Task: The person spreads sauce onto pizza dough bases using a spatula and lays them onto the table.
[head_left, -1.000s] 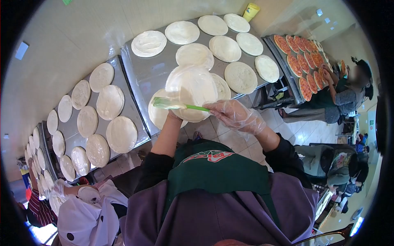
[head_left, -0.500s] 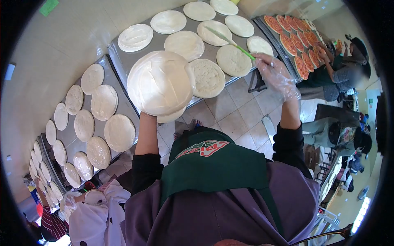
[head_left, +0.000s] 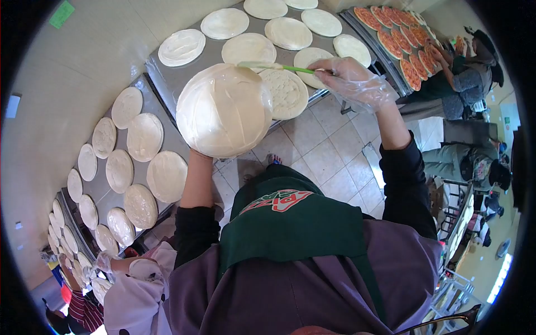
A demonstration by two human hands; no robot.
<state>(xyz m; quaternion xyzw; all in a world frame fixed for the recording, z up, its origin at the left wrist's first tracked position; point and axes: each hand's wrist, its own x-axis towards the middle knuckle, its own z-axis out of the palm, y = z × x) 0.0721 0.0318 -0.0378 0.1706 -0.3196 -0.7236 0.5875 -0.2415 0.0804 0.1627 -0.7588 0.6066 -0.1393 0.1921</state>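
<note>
Resting on my left hand, a round flat dough base (head_left: 223, 114) is raised over the table's front edge, its top coated with a pale, shiny layer. That dough hides the fingers of my left hand; only the wrist shows below it. In a clear plastic glove, my right hand (head_left: 354, 84) grips the green handle of a spatula (head_left: 290, 68). The spatula's pale blade lies over the upper right edge of the dough. Just behind it, on the metal table (head_left: 162, 84), sits a dough base with a dimpled surface (head_left: 285, 95).
More dough bases (head_left: 248, 49) cover the metal table and a second table (head_left: 106, 187) at left. Red-topped bases (head_left: 397, 42) fill a tray at upper right, where a person (head_left: 469, 75) reaches in. Another person in a light garment (head_left: 139, 296) works at lower left. Tiled floor (head_left: 312, 139) shows below.
The raised dough has moved left and is held apart from the table. My right hand swung out to the right with the spatula, then came back to the dough's edge.
</note>
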